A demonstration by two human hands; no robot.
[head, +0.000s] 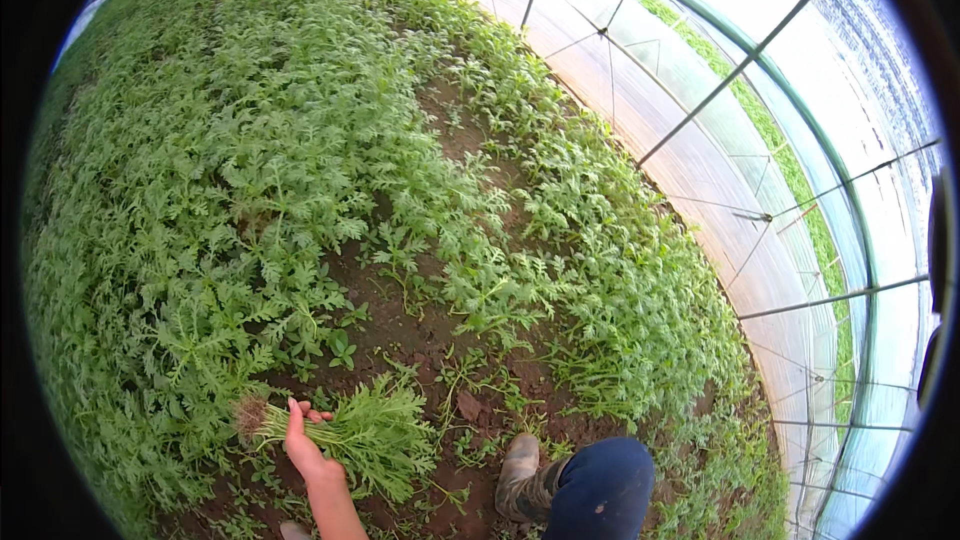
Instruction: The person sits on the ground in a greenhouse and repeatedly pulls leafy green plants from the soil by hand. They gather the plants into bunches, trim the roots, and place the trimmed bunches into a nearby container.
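Note:
My left hand [307, 446] is closed around a bunch of freshly pulled leafy green plants [382, 435]. Their pale stems cross my palm, with the thumb and fingertips showing at the stems. A brown mat of roots [251, 417] sticks out to the left of the hand, while the lobed, feathery leaves spread to the right. The bunch is held low, above the soil. My right hand is out of view. Left of and beyond the bunch stands a dense bed of the same kind of plants [202, 240].
Brown soil [397, 330] with small weeds and a dry leaf [469, 406] lies before me. My boot [519, 469] and bent knee in blue trousers [607, 487] are at the lower right. More plants [645, 322] grow beside the clear plastic greenhouse wall [720, 217] and its metal poles [742, 64].

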